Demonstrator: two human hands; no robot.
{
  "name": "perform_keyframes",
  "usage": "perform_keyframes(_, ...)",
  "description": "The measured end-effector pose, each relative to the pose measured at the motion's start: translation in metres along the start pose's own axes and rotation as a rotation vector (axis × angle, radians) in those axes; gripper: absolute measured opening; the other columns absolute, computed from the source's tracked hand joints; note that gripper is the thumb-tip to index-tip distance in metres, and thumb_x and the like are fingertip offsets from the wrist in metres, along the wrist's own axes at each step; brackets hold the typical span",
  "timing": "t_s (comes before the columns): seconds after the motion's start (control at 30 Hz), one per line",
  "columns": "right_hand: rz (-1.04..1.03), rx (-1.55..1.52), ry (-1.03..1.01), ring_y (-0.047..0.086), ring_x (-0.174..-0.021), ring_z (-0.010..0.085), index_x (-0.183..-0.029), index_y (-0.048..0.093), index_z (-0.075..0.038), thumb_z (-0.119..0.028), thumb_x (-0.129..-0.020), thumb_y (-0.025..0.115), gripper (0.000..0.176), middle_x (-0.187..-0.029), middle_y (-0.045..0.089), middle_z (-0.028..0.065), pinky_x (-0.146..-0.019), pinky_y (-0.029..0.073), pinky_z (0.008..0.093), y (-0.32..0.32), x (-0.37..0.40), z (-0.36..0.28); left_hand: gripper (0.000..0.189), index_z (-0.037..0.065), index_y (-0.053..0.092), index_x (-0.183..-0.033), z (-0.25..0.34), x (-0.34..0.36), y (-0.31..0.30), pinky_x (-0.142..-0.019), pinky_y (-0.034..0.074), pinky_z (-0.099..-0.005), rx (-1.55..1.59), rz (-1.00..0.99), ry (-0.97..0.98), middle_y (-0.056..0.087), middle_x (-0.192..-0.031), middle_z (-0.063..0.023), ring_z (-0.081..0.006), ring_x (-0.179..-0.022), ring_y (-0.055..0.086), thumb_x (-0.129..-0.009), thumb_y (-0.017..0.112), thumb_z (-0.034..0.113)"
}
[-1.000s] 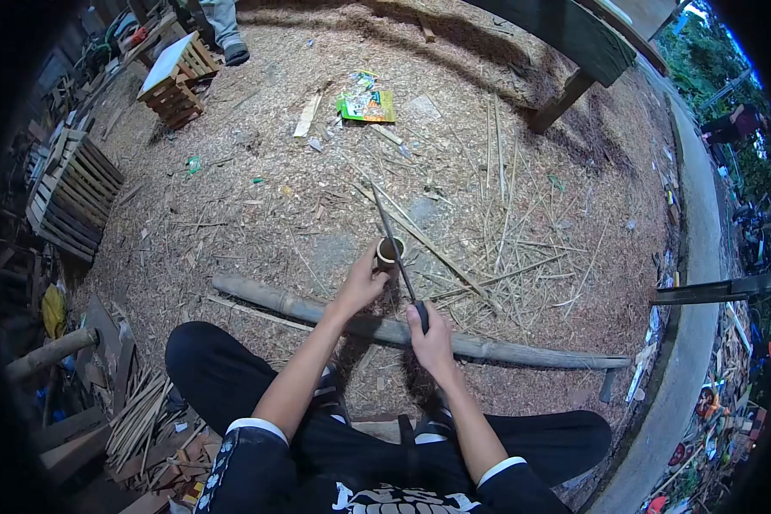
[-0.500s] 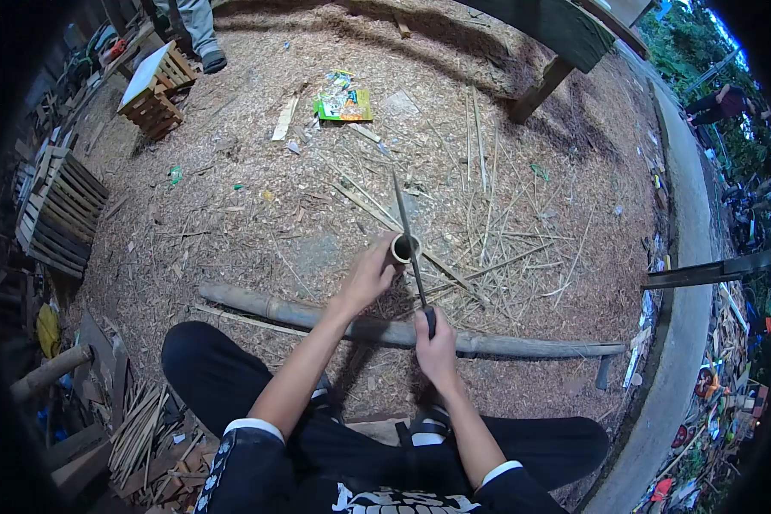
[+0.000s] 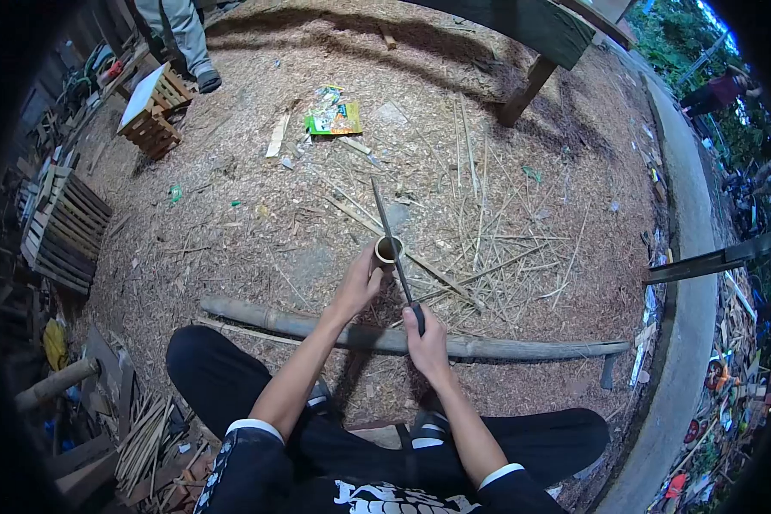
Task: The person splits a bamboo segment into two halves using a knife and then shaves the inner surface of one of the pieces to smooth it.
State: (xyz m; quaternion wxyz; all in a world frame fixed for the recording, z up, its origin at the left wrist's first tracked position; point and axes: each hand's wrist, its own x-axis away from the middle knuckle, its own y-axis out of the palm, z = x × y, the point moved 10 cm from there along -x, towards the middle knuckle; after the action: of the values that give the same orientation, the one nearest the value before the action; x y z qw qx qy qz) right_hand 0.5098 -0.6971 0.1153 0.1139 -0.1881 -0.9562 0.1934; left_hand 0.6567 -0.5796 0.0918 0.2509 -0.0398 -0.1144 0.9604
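Note:
My left hand (image 3: pixel 357 287) is closed round the side of a short bamboo tube (image 3: pixel 387 249), whose open round end faces up toward me. In my right hand (image 3: pixel 427 344) is the dark handle of a long knife (image 3: pixel 380 206). Its blade lies across the right part of the tube's rim and points away from me. Below both forearms, a long bamboo pole (image 3: pixel 505 347) stretches sideways on the ground. Thin bamboo strips (image 3: pixel 474 297) lie scattered beyond the tube.
Sawdust and shavings cover the ground. A slatted crate (image 3: pixel 67 227) and a wooden stool (image 3: pixel 150 111) stand at left. A colourful packet (image 3: pixel 334 120) lies ahead, near a wooden table leg (image 3: pixel 527 92). At upper left is a person's leg (image 3: pixel 176 38); a concrete kerb (image 3: pixel 690 214) runs along the right.
The knife and both hands have shifted slightly left in view. The blade has moved from across the middle of the tube's opening to its right side.

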Motion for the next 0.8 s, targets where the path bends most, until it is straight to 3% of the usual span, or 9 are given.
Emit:
perform_keyframes(0.03,0.006,-0.002,0.004,0.063,-0.075,0.046,-0.097,0.059,0.002,-0.044,-0.102,0.055,0.047,-0.076,0.063,0.0262,-0.069,0.049,0.0477,-0.004,0.002,-0.006,0.06,-0.001,0.043,-0.143,-0.005,-0.004,0.002,-0.107,0.043,-0.0458,-0.001,-0.007,0.0,0.058,-0.131,-0.0284,-0.0429,-0.126,0.055,-0.084,0.054,-0.004)
perform_keyframes(0.1,0.042,0.035,-0.056,0.064,-0.073,0.0445,-0.098,0.059,0.003,-0.045,-0.101,0.055,0.047,-0.075,0.063,0.0249,-0.067,0.049,0.0465,-0.011,0.005,-0.019,0.059,-0.001,0.045,-0.142,0.009,-0.01,-0.002,-0.105,0.044,-0.0457,-0.08,0.052,0.222,0.06,-0.13,-0.0277,-0.0427,-0.124,0.056,-0.084,0.057,-0.002)
perform_keyframes(0.27,0.07,-0.022,0.005,0.064,-0.066,0.0383,-0.096,0.058,0.003,-0.045,-0.102,0.055,0.048,-0.07,0.06,0.0215,-0.063,0.048,0.0439,-0.004,0.001,0.015,0.055,0.0,0.052,-0.137,-0.004,-0.012,0.008,-0.107,0.045,-0.0443,-0.164,-0.012,0.162,0.059,-0.135,-0.0255,-0.0409,-0.127,0.055,-0.086,0.07,0.008)
perform_keyframes(0.37,0.094,0.023,0.066,0.061,-0.064,0.0344,-0.096,0.058,0.003,-0.044,-0.102,0.054,0.047,-0.07,0.059,0.0198,-0.063,0.047,0.0438,-0.009,-0.01,0.034,0.066,0.006,0.049,-0.145,-0.003,-0.015,0.018,-0.11,0.042,-0.045,-0.099,-0.03,0.116,0.059,-0.137,-0.024,-0.0385,-0.13,0.054,-0.086,0.076,0.017)
perform_keyframes(0.53,0.068,-0.125,0.041,0.055,-0.065,0.0304,-0.092,0.058,0.002,-0.044,-0.103,0.054,0.048,-0.072,0.058,0.0193,-0.066,0.046,0.0431,0.006,-0.009,0.043,0.07,0.004,0.041,-0.149,-0.01,-0.019,0.017,-0.112,0.04,-0.0435,-0.055,0.017,0.158,0.057,-0.137,-0.0253,-0.0392,-0.132,0.053,-0.085,0.07,0.006)
perform_keyframes(0.67,0.029,-0.037,0.038,0.055,-0.066,0.0293,-0.092,0.059,0.002,-0.044,-0.103,0.054,0.047,-0.072,0.058,0.0186,-0.066,0.046,0.0428,0.007,-0.003,0.023,0.067,0.0,0.04,-0.147,-0.014,-0.015,0.01,-0.112,0.04,-0.0421,-0.093,0.034,0.151,0.057,-0.137,-0.0266,-0.0401,-0.131,0.053,-0.083,0.058,-0.002)
perform_keyframes(0.8,0.059,0.013,-0.014,0.056,-0.065,0.0295,-0.094,0.059,0.002,-0.043,-0.102,0.056,0.046,-0.072,0.059,0.0184,-0.066,0.047,0.0417,-0.011,0.008,-0.013,0.065,0.0,0.042,-0.146,0.015,-0.01,0.001,-0.11,0.042,-0.0426,-0.068,0.018,0.165,0.058,-0.135,-0.0266,-0.0417,-0.128,0.055,-0.082,0.057,-0.001)
